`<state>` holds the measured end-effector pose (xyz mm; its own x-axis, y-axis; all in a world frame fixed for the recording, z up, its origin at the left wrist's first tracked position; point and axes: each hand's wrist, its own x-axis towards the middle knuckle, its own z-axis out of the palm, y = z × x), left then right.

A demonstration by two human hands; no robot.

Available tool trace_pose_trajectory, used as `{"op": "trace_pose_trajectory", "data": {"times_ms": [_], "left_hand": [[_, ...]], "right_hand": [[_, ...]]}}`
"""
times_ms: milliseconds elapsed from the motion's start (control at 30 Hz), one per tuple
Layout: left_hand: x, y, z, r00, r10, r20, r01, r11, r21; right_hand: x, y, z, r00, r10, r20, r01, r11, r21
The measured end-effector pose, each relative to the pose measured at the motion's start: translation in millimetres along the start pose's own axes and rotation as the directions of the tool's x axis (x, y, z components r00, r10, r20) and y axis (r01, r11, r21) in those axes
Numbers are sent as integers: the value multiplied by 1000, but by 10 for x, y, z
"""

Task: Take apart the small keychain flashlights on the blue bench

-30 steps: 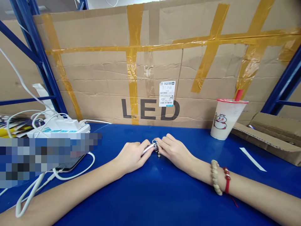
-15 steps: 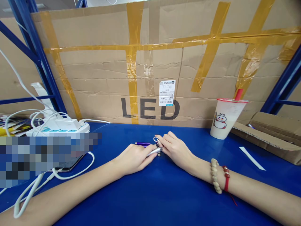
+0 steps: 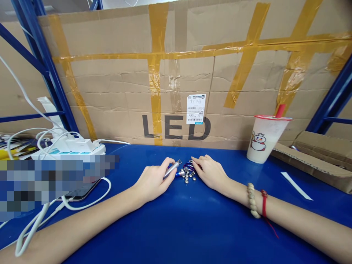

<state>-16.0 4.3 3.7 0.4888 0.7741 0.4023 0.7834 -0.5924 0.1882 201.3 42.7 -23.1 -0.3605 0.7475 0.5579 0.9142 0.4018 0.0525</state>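
In the head view my left hand (image 3: 158, 179) is closed round a slim silver tool (image 3: 171, 169), its tip pointing up and to the right. Just right of that tip lies a small pile of round silver metal pieces (image 3: 186, 178) on the blue table (image 3: 176, 227). A blue item with a silver end (image 3: 179, 173) lies beside the pile, partly hidden by my left fingers. My right hand (image 3: 210, 171) is at the right edge of the pile, fingers pressed together at a small ring-like piece (image 3: 191, 161); dark blue and red bits show under them.
A drink cup with a red straw (image 3: 267, 139) stands at the right, near an open cardboard box (image 3: 316, 161) and a white strip (image 3: 297, 186). At the left are a power strip (image 3: 96, 150), white cables and a phone (image 3: 82, 190). A large taped carton (image 3: 123, 91) stands behind.
My left hand has drawn back left with the silver tool, which now points more upward. My right hand has shifted right. The metal pieces now show between them; the purple item is no longer visible there.
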Motion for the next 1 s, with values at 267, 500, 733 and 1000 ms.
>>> {"op": "trace_pose_trajectory", "data": {"times_ms": [267, 500, 733, 1000], "left_hand": [[2, -8, 5, 1000, -4, 4, 4, 1000, -11], [-4, -41, 47, 998, 39, -50, -39, 999, 9], [-12, -33, 40, 992, 114, -50, -111, 992, 57], [2, -19, 32, 983, 180, 28, -182, 967, 179]], "right_hand": [[-10, -67, -80, 997, 77, 25, -80, 989, 121], [-3, -205, -185, 994, 109, 19, -98, 781, 617], [28, -193, -169, 990, 39, 134, -137, 478, 868], [23, -189, -159, 979, 27, 204, -197, 400, 895]]}}
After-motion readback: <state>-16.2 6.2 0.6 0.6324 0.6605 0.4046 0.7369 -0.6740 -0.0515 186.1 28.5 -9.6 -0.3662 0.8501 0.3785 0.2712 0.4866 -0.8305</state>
